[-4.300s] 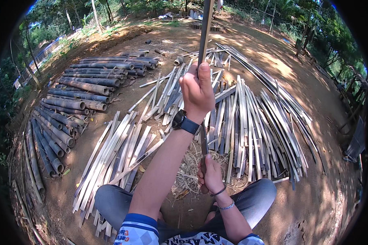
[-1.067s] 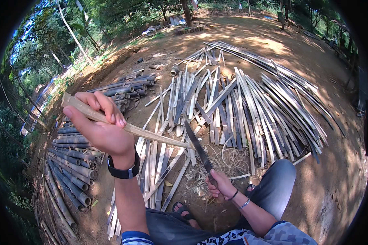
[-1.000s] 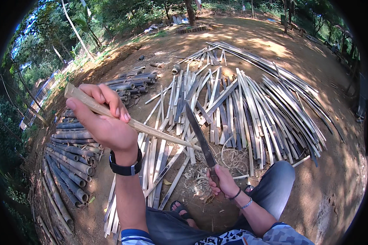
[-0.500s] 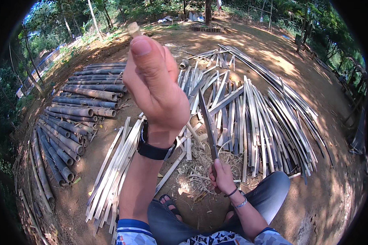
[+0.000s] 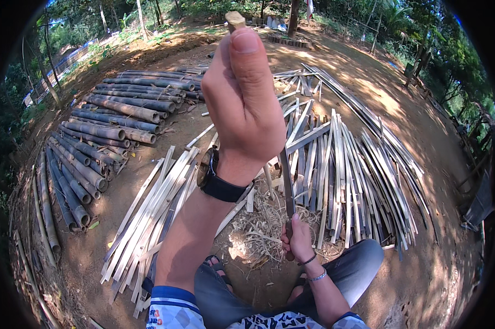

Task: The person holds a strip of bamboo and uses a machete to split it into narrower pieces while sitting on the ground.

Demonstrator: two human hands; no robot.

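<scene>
Bamboo poles (image 5: 124,112) are lying left of split slats (image 5: 363,183). My raised left hand (image 5: 245,109) is clenching a pale strip (image 5: 235,20), its end poking out on top, while my right hand (image 5: 299,238), lower down, is gripping a knife (image 5: 288,189).

Dark and red lettering (image 5: 254,322) on shirt (image 5: 183,315)
</scene>
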